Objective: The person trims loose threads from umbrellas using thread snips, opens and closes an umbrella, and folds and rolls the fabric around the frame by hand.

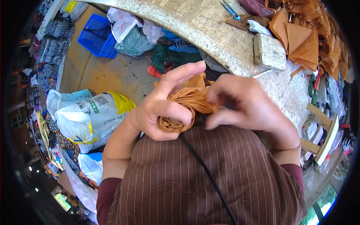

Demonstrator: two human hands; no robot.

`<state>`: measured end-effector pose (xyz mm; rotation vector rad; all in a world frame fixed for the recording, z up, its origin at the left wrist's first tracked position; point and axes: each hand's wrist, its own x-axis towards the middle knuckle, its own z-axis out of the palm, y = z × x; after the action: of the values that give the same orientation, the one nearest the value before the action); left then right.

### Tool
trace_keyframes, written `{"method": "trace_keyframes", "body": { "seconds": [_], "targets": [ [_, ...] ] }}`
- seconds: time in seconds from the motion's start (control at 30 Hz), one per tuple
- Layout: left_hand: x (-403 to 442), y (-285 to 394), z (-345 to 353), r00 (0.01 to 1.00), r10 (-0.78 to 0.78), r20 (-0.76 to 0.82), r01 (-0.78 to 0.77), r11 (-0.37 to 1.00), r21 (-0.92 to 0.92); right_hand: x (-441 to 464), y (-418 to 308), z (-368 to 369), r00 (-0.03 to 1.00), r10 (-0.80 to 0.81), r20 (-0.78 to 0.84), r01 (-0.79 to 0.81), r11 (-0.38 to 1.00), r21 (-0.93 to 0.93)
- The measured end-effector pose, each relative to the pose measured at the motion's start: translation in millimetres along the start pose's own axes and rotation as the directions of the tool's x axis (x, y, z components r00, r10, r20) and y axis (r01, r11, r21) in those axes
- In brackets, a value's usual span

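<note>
A rolled bundle of orange-brown fabric (189,99) is held in front of the striped brown apron (210,165). My left hand (161,108) wraps round its left side, thumb across the coiled end and one finger raised above. At the bundle's right edge is my right hand (242,103), slightly blurred, its thumb and fingers apart with a gap between them. Whether its fingertips touch the fabric is hard to tell. More orange-brown fabric (300,41) lies piled on the worktable (187,18) at the upper right.
A whitish block (269,51) and blue snips (230,10) rest on the worktable. On the floor are a blue basket (96,35), plastic bags (131,41) and a white and yellow sack (93,116). A wooden frame (323,133) stands at the right.
</note>
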<state>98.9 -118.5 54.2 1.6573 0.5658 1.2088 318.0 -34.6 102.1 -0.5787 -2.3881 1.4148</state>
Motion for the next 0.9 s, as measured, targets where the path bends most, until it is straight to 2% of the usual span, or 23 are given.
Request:
{"method": "trace_keyframes", "body": {
  "seconds": [0.07, 0.17, 0.27, 0.3, 0.33, 0.4, 0.5, 0.6, 0.63, 0.7, 0.77, 0.8, 0.83, 0.87, 0.9],
  "targets": [
    [-1.4, -3.3, 4.6, 0.999, 0.037, -0.007, -0.037, 0.999, -0.01, -0.8, 11.4, 24.1, 0.98, -0.194, -0.036, 0.182, 0.958, -0.22],
    [-5.1, -3.5, 13.2, 0.999, 0.018, -0.034, -0.02, 0.997, -0.076, -8.6, 7.3, 28.7, 0.928, -0.372, 0.028, 0.368, 0.925, 0.093],
    [-7.3, 1.6, 13.5, 1.0, -0.014, 0.009, 0.014, 0.998, -0.058, -17.2, -2.3, 9.7, 0.905, -0.425, 0.005, 0.367, 0.787, 0.496],
    [-7.0, 1.5, 13.8, 1.0, -0.005, 0.012, 0.006, 0.998, -0.058, -15.2, 4.2, 2.0, 0.911, -0.408, -0.057, 0.406, 0.867, 0.288],
    [-6.8, 1.5, 13.7, 1.0, 0.002, 0.016, -0.002, 0.998, -0.06, -11.9, 7.9, -2.5, 0.939, -0.335, -0.071, 0.337, 0.941, 0.016],
    [-4.1, 2.2, 13.5, 0.999, 0.023, 0.044, -0.022, 0.999, -0.025, -9.6, 21.8, 10.9, 0.96, -0.246, -0.131, 0.246, 0.969, -0.017],
    [-2.1, 2.5, 17.3, 0.999, 0.024, 0.03, -0.024, 1.0, -0.01, -4.0, 17.2, 30.3, 0.942, -0.317, -0.109, 0.288, 0.932, -0.22],
    [5.5, 7.6, 13.9, 0.999, 0.006, 0.038, -0.007, 1.0, 0.02, 4.4, 23.5, 34.5, 0.912, -0.402, -0.08, 0.383, 0.905, -0.183],
    [8.5, 10.1, 11.0, 0.999, 0.001, 0.037, -0.001, 1.0, 0.017, 9.3, 24.2, 30.2, 0.884, -0.462, -0.069, 0.452, 0.884, -0.119],
    [15.4, 13.9, 2.5, 1.0, -0.016, 0.007, 0.016, 0.999, -0.036, 16.2, 20.0, 15.5, 0.86, -0.441, -0.256, 0.505, 0.805, 0.31],
    [24.3, 15.9, -8.2, 0.998, -0.033, -0.046, 0.026, 0.99, -0.141, 18.3, 14.8, -12.6, 0.874, -0.303, -0.381, 0.486, 0.574, 0.659],
    [31.2, 21.9, -13.2, 0.998, 0.014, -0.069, -0.021, 0.996, -0.091, 30.1, 20.2, -32.1, 0.835, -0.321, -0.446, 0.54, 0.633, 0.555],
    [43.6, 34.4, -22.4, 0.996, 0.085, -0.02, -0.083, 0.995, 0.061, 47.3, 25.6, -38.4, 0.784, -0.385, -0.486, 0.563, 0.772, 0.297],
    [56.8, 47.2, -31.6, 0.988, 0.154, 0.029, -0.157, 0.966, 0.205, 56.9, 22.1, -31.8, 0.816, -0.421, -0.396, 0.503, 0.855, 0.129],
    [71.9, 60.5, -24.5, 0.957, 0.252, -0.145, -0.2, 0.932, 0.302, 66.7, 18.7, -25.4, 0.84, -0.452, -0.302, 0.456, 0.888, -0.059]
  ]
}}
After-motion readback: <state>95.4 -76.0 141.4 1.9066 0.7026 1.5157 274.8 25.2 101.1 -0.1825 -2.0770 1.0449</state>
